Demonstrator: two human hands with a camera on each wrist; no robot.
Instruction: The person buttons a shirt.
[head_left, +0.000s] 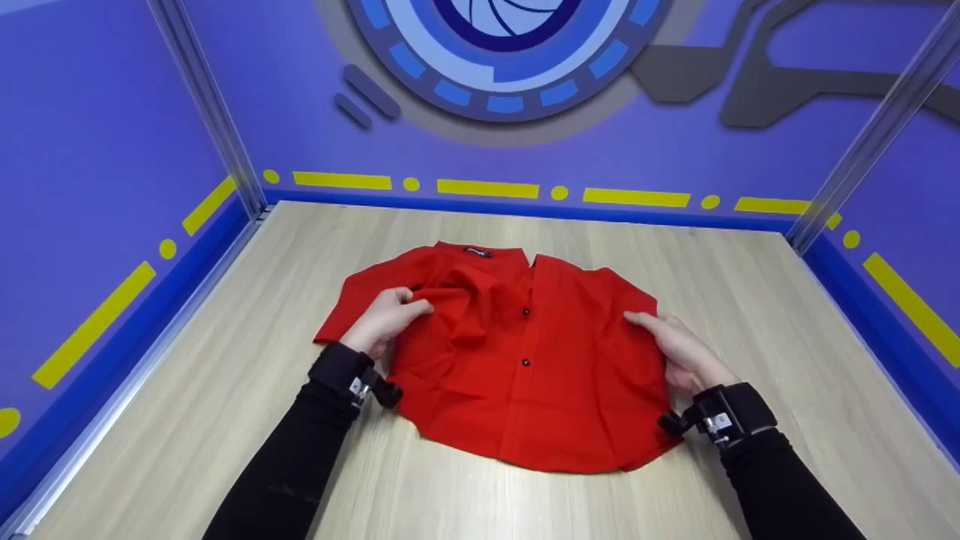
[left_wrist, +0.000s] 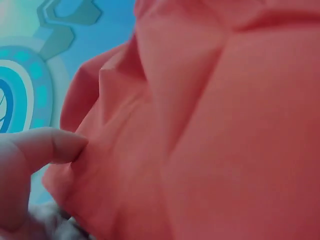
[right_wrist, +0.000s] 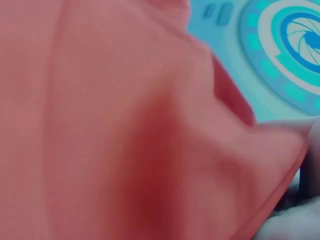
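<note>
A red button-up shirt [head_left: 555, 375] lies front side up on the table, collar toward the back wall, with dark buttons down its front and a black label inside the neck. My left hand [head_left: 386, 319] pinches the cloth at its left side, where the fabric bunches into folds; in the left wrist view the thumb [left_wrist: 62, 145] presses on the red cloth. At the opposite side, my right hand [head_left: 679, 349] grips the shirt's edge, thumb on top and fingers underneath. The right wrist view shows the cloth [right_wrist: 100, 125] stretching to that hand at the lower right.
The pale wood-grain table [head_left: 247, 360] is enclosed by blue-purple panels with yellow dashes. Metal posts [head_left: 217, 120] stand at the back corners. A black camera band [head_left: 341, 367] sits on each wrist, over black sleeves.
</note>
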